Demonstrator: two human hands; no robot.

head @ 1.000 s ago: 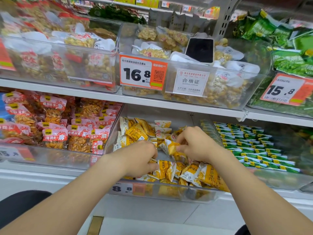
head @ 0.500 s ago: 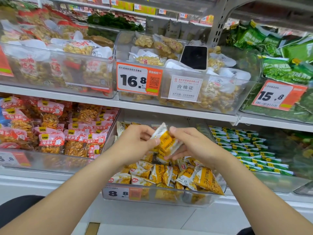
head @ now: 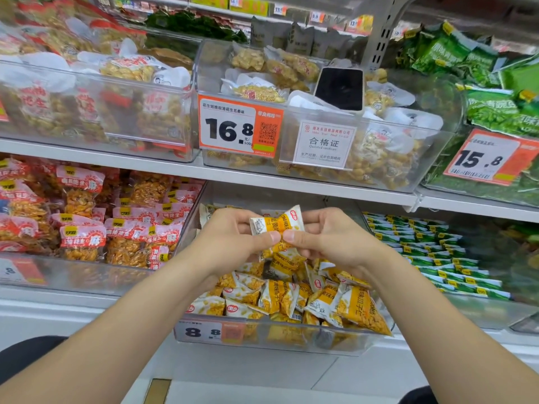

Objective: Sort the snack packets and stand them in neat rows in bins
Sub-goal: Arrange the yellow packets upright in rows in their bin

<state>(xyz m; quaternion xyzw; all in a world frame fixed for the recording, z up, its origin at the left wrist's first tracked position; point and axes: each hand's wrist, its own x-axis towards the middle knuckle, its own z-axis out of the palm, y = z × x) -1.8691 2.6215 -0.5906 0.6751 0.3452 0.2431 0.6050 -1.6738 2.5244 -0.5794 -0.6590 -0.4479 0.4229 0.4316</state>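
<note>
the left hand (head: 233, 243) and the right hand (head: 329, 237) are raised together above the bin, fingers curled, both pinching the same yellow and white packet (head: 277, 224). the left thumb presses on its lower left edge and the right thumb on its lower right edge, with the two thumb tips almost touching. the packet lies across between the hands, its long axis running left to right and rising a little toward the right. one white crimped end points left and the other points up and to the right, and its printed face is turned to the camera. a second packet (head: 280, 252) hangs just below the thumbs, its top hidden behind them, so which hand holds it is unclear.

half a second ago the held packet stood steeply slanted, top end up and to the left; now it is turned nearly level. a second ago both hands were down among the packets in the bin.

beneath the hands, loose packets (head: 291, 295) of the same kind lie jumbled in the clear bin (head: 291, 342), which carries an 8.8 price tag (head: 210, 332). in the next bin to the right, green packets (head: 437, 258) stand in tidy rows. to the left are red packets (head: 84, 234).
</note>
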